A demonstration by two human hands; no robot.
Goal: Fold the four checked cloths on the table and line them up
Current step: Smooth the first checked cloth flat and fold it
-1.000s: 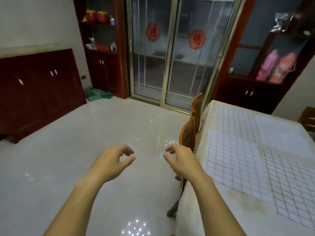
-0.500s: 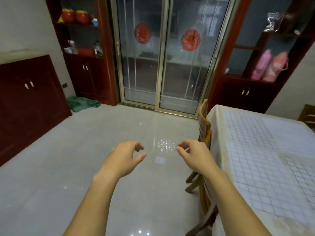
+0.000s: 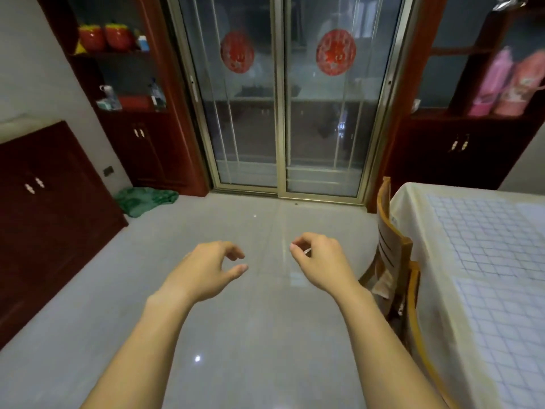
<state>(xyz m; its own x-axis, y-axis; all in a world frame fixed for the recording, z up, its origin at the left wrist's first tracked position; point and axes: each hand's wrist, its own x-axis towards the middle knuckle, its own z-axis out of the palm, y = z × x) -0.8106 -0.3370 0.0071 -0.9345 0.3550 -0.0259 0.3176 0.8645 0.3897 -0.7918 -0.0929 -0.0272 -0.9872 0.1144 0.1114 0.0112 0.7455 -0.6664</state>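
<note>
Checked cloths [image 3: 483,231] lie flat on the counter [image 3: 413,219] at right, cut off by the frame (count unclear). A wooden chair [image 3: 389,249] stands between it and the hands. Left hand [image 3: 203,270] and right hand [image 3: 320,261] hover over the floor [image 3: 250,335], fingers [image 3: 233,252] loosely curled, empty.

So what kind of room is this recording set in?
Probably a home dining room: a cloth-covered table with wooden chairs tucked in, dark red wooden cabinets along the walls, and a sliding glass door with round red decorations.
</note>
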